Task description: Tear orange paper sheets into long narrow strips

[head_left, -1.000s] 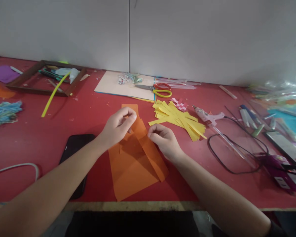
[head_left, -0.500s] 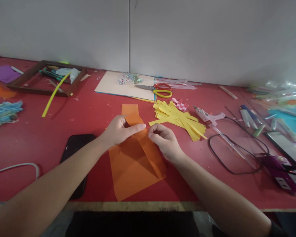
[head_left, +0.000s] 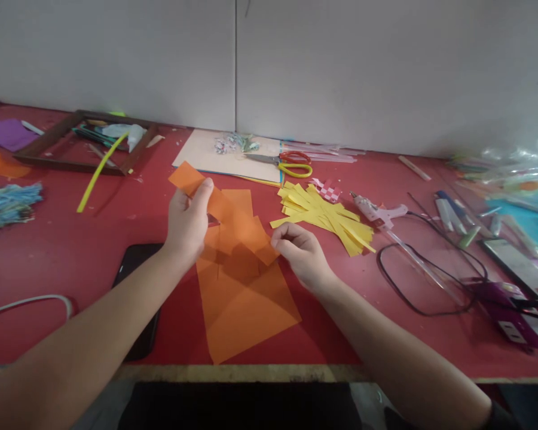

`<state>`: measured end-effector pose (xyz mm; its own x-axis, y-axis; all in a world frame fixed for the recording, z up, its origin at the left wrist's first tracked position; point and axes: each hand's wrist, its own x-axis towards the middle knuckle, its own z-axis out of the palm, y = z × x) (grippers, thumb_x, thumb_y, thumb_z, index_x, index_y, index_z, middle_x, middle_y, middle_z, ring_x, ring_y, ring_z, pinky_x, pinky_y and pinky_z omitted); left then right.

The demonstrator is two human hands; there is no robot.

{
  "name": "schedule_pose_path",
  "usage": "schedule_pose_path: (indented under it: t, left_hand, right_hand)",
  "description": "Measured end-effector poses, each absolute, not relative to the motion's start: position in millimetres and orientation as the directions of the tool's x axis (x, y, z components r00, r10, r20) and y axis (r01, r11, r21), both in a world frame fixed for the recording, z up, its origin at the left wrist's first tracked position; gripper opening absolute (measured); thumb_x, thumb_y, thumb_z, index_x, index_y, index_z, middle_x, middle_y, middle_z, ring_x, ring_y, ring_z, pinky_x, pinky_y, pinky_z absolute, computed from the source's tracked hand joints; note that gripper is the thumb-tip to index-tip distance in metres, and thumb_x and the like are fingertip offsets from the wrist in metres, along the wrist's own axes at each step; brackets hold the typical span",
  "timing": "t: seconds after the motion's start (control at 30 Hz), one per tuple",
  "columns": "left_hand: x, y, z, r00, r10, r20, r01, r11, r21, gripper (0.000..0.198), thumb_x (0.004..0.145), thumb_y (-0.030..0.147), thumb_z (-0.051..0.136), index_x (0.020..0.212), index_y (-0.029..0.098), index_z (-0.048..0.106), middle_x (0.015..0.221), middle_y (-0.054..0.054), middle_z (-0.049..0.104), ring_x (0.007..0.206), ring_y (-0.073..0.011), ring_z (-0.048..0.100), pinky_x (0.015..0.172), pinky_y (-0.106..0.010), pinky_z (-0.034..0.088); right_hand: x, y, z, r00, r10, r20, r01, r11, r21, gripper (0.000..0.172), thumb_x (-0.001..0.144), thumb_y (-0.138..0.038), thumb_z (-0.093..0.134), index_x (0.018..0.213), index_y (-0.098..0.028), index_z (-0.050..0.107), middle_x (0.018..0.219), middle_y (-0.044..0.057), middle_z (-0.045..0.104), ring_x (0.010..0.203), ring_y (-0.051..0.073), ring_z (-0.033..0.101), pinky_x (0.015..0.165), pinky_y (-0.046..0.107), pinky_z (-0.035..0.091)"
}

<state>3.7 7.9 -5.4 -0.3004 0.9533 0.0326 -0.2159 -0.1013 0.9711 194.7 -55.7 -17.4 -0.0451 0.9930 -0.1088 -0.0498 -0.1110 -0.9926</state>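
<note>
Orange strip (head_left: 223,210), one, newly swung crosswise, clamped in left hand (head_left: 187,228), far edge pinched by right hand (head_left: 303,255), baring more orange sheet (head_left: 246,316) below both hands.

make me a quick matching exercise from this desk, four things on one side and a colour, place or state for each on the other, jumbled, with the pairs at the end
1) orange paper strip
2) scissors
3) glue gun
4) phone

a) pale pink
b) black
c) gripped by the left hand
d) one red handle, one yellow

Pairs: 1-c, 2-d, 3-a, 4-b
</note>
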Motion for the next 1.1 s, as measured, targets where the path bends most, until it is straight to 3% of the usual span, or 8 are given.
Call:
schedule_pose_path:
  t: [0.17,0.27,0.33,0.43,0.53,0.63,0.8,1.1]
  left_hand:
    - [0.6,12.3,7.6,-0.418,0.902,-0.108,-0.317,-0.033,0.948,0.024,0.077,0.036,0.071,0.083,0.025,0.051,0.071,0.004,0.053,0.047,-0.0093,0.051,0.045,-0.024,0.048]
    - [-3.4,14.4,10.8,-0.469,0.865,-0.179,-0.33,0.017,0.944,0.023,0.077,0.036,0.071,0.086,0.026,0.051,0.07,0.004,0.053,0.045,-0.0089,0.049,0.046,-0.025,0.05]
    - [-4.7,14.0,10.3,-0.435,0.887,-0.152,-0.324,0.003,0.946,0.023,0.077,0.036,0.071,0.089,0.026,0.053,0.07,0.004,0.056,0.051,-0.0113,0.055,0.049,-0.025,0.051]
    - [-3.4,11.4,8.4,-0.363,0.924,-0.123,-0.338,-0.008,0.941,0.026,0.075,0.038,0.073,0.088,0.025,0.055,0.071,0.003,0.059,0.058,-0.0145,0.063,0.05,-0.025,0.052]
    - [0.2,7.8,8.0,-0.25,0.951,-0.18,-0.363,0.08,0.928,0.033,0.069,0.041,0.078,0.085,0.022,0.055,0.068,0.003,0.062,0.056,-0.0155,0.064,0.047,-0.024,0.05]
    - [2.9,4.4,9.3,-0.124,0.972,-0.199,-0.365,0.142,0.92,0.038,0.066,0.043,0.081,0.083,0.02,0.057,0.067,0.002,0.064,0.055,-0.016,0.065,0.046,-0.024,0.049]
    - [3.7,1.7,10.6,-0.08,0.98,-0.181,-0.377,0.138,0.916,0.037,0.066,0.043,0.081,0.078,0.019,0.057,0.065,0.001,0.065,0.057,-0.017,0.067,0.048,-0.024,0.05]
    - [2.5,1.4,7.9,-0.048,0.984,-0.173,-0.359,0.145,0.922,0.036,0.069,0.045,0.079,0.083,0.019,0.059,0.075,-0.002,0.07,0.066,-0.0202,0.07,0.052,-0.027,0.053]
  right_hand:
    - [203.0,-53.2,-19.3,-0.033,0.996,-0.087,0.005,-0.087,-0.996,0.0,0.068,-0.021,0.056,0.067,-0.021,0.055,0.057,-0.004,0.055,0.053,0.012,0.05,0.055,0.027,0.041]
    - [221.9,-41.8,-8.8,0.0,1.0,0.027,0.313,0.025,-0.949,0.003,0.071,-0.022,0.055,0.068,-0.021,0.055,0.061,-0.001,0.058,0.055,0.013,0.052,0.056,0.028,0.041]
    - [242.4,-26.4,1.2,0.045,0.982,0.185,0.589,0.123,-0.799,0.003,0.073,-0.022,0.056,0.071,-0.021,0.057,0.068,0.001,0.063,0.06,0.015,0.055,0.058,0.028,0.041]
    - [278.3,5.4,13.0,-0.019,0.964,0.265,0.916,0.123,-0.383,0.009,0.079,-0.019,0.053,0.078,-0.02,0.062,0.081,0.006,0.07,0.073,0.019,0.061,0.069,0.031,0.044]
    - [306.4,36.1,17.1,-0.007,0.999,0.053,0.999,0.009,-0.037,0.024,0.082,-0.015,0.05,0.099,-0.017,0.067,0.106,0.013,0.073,0.091,0.024,0.066,0.074,0.031,0.044]
    - [318.5,55.0,16.8,0.018,0.998,-0.065,0.998,-0.014,0.069,0.036,0.079,-0.015,0.056,0.113,-0.015,0.067,0.109,0.015,0.074,0.098,0.027,0.067,0.077,0.032,0.046]
    - [322.2,68.1,14.9,0.07,0.99,-0.125,0.991,-0.054,0.124,0.047,0.081,-0.027,0.059,0.126,-0.018,0.063,0.111,0.013,0.074,0.097,0.028,0.068,0.074,0.032,0.047]
    - [344.8,82.7,19.4,0.185,0.973,0.135,0.983,-0.182,-0.034,0.036,0.083,-0.016,0.05,0.114,-0.017,0.069,0.108,0.014,0.075,0.096,0.027,0.067,0.078,0.034,0.048]
